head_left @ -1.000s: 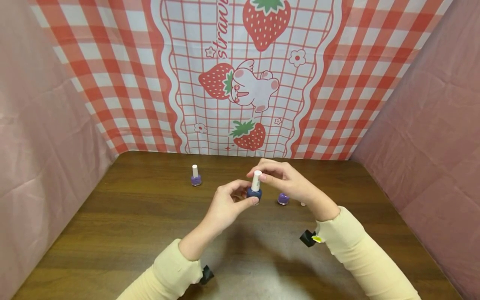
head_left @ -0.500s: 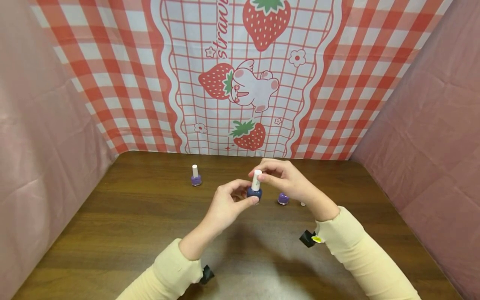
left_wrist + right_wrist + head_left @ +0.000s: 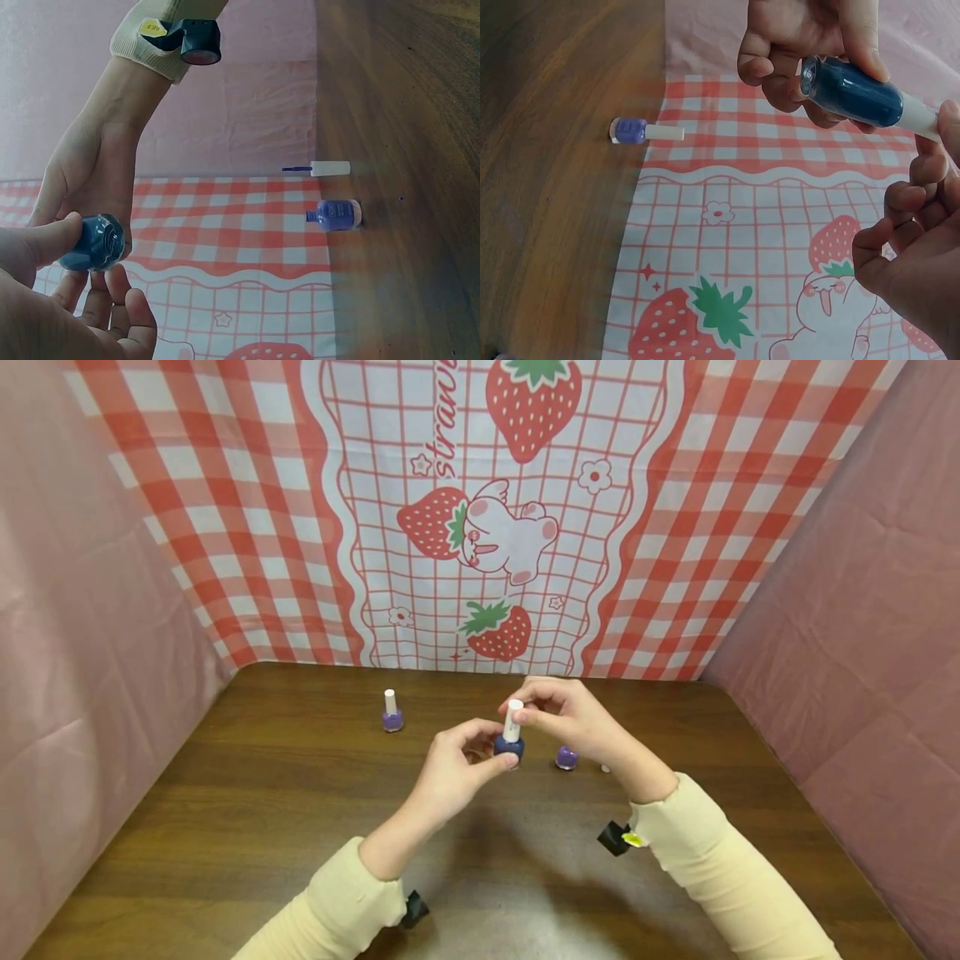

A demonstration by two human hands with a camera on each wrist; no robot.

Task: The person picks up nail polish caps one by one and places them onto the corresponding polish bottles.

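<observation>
My left hand (image 3: 455, 767) grips the body of a dark blue nail polish bottle (image 3: 509, 746) between thumb and fingers, above the table. The bottle is nearly upright. Its white cap (image 3: 512, 723) is on, and my right hand (image 3: 573, 717) pinches it between thumb and fingertips. Behind the right hand stands an uncapped purple nail polish bottle (image 3: 337, 215). Beside that bottle a white cap with a purple brush (image 3: 330, 168) stands with the brush up; the right wrist hides most of it in the head view.
A capped purple nail polish bottle (image 3: 392, 720) stands at the back left of the brown table (image 3: 285, 802). A strawberry-print cloth (image 3: 495, 552) hangs behind the table, and pink cloths (image 3: 840, 577) flank it.
My right thumb has slid slightly left across the white cap, and the cap's print seems to have turned a little. My left hand and the blue bottle have stayed in place.
</observation>
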